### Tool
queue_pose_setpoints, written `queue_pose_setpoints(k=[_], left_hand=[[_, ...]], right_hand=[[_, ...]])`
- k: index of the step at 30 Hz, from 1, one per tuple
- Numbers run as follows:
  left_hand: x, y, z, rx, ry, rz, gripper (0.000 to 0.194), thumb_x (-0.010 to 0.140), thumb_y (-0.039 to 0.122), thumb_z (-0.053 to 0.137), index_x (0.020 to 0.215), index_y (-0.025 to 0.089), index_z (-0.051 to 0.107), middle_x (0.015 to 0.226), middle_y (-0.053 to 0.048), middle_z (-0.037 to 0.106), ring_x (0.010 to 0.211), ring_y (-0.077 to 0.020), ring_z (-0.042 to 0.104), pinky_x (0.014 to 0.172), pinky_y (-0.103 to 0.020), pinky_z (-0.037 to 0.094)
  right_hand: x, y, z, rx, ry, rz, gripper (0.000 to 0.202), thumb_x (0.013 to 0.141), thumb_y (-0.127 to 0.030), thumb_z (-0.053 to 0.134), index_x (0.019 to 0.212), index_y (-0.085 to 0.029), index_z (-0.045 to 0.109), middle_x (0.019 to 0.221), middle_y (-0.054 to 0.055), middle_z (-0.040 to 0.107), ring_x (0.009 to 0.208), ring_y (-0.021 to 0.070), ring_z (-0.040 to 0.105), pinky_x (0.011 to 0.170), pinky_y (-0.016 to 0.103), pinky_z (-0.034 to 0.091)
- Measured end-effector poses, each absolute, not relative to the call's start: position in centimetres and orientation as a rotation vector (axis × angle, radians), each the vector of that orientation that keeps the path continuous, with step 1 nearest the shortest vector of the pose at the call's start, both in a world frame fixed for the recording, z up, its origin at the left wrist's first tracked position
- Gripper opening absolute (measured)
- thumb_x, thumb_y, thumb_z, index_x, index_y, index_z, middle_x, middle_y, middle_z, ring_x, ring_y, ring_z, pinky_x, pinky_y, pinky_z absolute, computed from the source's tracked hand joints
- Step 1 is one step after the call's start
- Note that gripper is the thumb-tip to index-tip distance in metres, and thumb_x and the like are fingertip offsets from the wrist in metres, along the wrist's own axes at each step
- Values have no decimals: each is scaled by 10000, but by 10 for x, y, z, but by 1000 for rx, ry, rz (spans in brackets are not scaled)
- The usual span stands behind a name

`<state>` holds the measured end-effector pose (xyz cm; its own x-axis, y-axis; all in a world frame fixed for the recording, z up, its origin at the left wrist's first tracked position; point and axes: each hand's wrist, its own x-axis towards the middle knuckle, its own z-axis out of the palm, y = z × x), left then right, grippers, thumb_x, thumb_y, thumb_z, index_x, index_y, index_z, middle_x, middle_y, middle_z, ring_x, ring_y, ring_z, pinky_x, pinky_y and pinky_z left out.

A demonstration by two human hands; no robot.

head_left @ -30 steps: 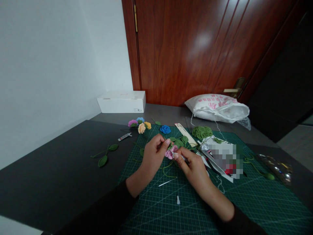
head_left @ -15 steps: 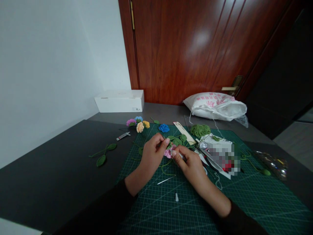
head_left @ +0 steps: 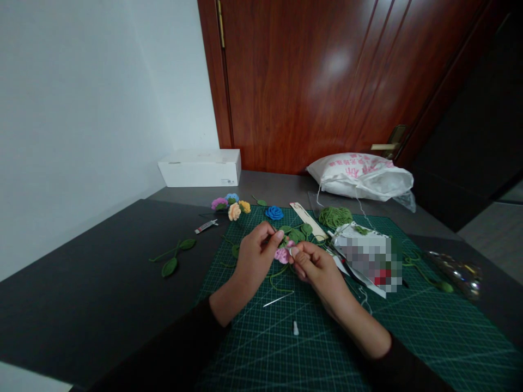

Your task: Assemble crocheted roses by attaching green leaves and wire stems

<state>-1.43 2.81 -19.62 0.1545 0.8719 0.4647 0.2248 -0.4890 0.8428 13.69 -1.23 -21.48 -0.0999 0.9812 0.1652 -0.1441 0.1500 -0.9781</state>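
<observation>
A pink crochet flower (head_left: 281, 255) hangs upside down between my hands over the green cutting mat (head_left: 261, 348). My left hand (head_left: 255, 253) is closed in a pinch on the flower's stem, just above the petals. Close against the flower's right side, my right hand (head_left: 316, 264) is also pinched, with a small whitish thing at its fingertips, mostly hidden by the fingers. Green crochet leaves (head_left: 298, 234) show behind the fingertips. Below, a needle (head_left: 278, 299) threaded with green yarn lies on the mat, and a small white cap (head_left: 296, 328) is nearer to me.
Several crochet flowers (head_left: 234, 211), a blue rose (head_left: 274, 213) and a glue tube (head_left: 206, 226) lie farther back. A leaf sprig (head_left: 169, 267) is at left. Right of my hands are green yarn (head_left: 335, 216), packets (head_left: 363, 256) and a white bag (head_left: 359, 177). A white box (head_left: 200, 169) stands behind.
My right hand has shifted and turned slightly at the flower's side, its fingers curling in more. The left hand keeps its pinch in nearly the same place.
</observation>
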Motion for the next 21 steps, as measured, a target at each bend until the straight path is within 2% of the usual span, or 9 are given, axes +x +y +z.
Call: queue_pose_setpoints(k=[4, 21], left_hand=[[-14, 28, -197, 1824, 1041, 1362, 234, 886, 334, 595, 701, 222, 506, 663, 19, 639, 597, -157, 592, 579, -261, 466], [-15, 31, -198, 1854, 1018, 1329, 236, 878, 325, 603, 685, 221, 517, 650, 15, 647, 639, -164, 625, 607, -267, 494]], right_hand=[[133, -12, -212, -886, -1160, 1343, 355, 837, -505, 652, 710, -191, 543, 474, -100, 376, 398, 59, 265, 411, 218, 175], [135, -13, -206, -816, -941, 1519, 386, 720, -485, 760, 642, -171, 548, 429, -112, 360, 362, 25, 234, 390, 209, 129]])
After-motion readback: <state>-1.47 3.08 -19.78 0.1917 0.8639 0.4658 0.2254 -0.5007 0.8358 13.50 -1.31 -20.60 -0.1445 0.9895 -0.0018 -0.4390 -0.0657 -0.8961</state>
